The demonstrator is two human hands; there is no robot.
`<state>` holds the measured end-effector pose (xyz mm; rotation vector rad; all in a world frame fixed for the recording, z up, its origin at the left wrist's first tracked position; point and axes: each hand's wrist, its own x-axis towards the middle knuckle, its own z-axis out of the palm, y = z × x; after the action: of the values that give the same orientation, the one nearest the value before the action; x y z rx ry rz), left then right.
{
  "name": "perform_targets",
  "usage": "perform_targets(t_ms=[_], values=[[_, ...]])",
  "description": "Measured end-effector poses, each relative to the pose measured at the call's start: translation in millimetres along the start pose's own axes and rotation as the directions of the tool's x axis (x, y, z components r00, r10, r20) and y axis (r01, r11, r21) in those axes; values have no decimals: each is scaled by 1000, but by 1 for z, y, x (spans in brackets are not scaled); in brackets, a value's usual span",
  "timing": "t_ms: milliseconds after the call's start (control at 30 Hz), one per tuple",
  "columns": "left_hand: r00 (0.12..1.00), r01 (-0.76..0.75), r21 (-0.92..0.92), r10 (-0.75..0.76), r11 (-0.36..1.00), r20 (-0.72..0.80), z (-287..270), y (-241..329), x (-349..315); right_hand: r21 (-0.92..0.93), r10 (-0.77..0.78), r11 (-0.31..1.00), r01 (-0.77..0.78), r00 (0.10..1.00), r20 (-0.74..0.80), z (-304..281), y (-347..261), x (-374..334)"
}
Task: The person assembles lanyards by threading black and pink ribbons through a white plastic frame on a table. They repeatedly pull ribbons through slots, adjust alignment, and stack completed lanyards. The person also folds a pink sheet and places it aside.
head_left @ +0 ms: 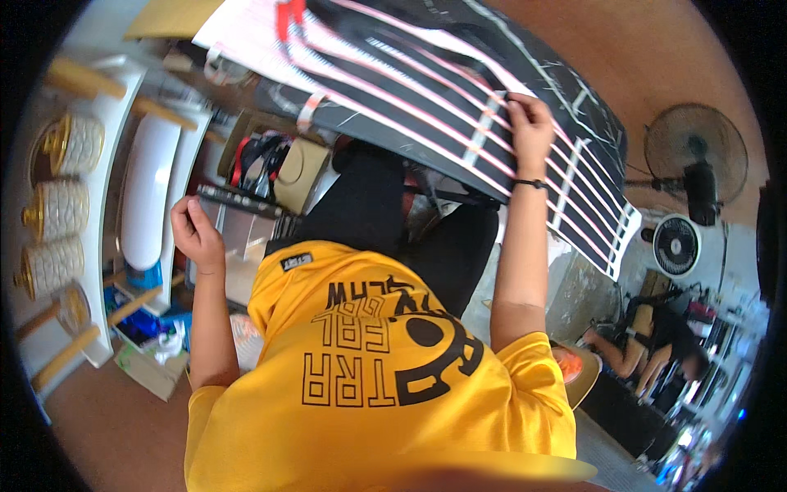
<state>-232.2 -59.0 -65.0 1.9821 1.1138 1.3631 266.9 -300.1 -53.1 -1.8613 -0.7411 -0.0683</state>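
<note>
My left hand [197, 234] is raised at the left, away from the table, with its fingers curled together. Whatever may be in them cannot be made out. My right hand [531, 127] reaches over the table with thumb and fingers pinched at the end of a blurred black strip [459, 67]. Beneath it, long black strips edged in white and pink [402, 111] lie side by side across the dark tabletop [369, 131]. Pale cross tapes [485, 129] run over them. A red piece [287, 18] shows at their far left end.
White shelves [98, 205] with several wound spools [61, 205] stand at the left. An open carton [302, 176] sits below the table's edge. At the right are a standing fan [697, 164], a smaller white fan [676, 246] and another person [664, 353], bent low.
</note>
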Motion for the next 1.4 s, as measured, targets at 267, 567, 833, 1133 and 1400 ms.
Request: perform_targets(t_ms=[267,567,833,1133,1400], values=[[542,-424,-430,604,797,584,199,183,46,-437,-240,880,186,968,-69,5,-21,-4],[340,-700,-105,459,706,821,363,231,50,-379,-150,917,121,987,-49,5,-25,-3],[148,-858,-312,779,407,609,389,241,70,-427,-34,904,29,999,-3,7,-33,-3],[194,-905,-245,851,347,488,412,274,96,-384,-84,920,82,996,10,3,-34,-2],[266,-643,-305,578,702,772,364,234,56,-283,-121,954,104,992,-44,0,-28,-3]])
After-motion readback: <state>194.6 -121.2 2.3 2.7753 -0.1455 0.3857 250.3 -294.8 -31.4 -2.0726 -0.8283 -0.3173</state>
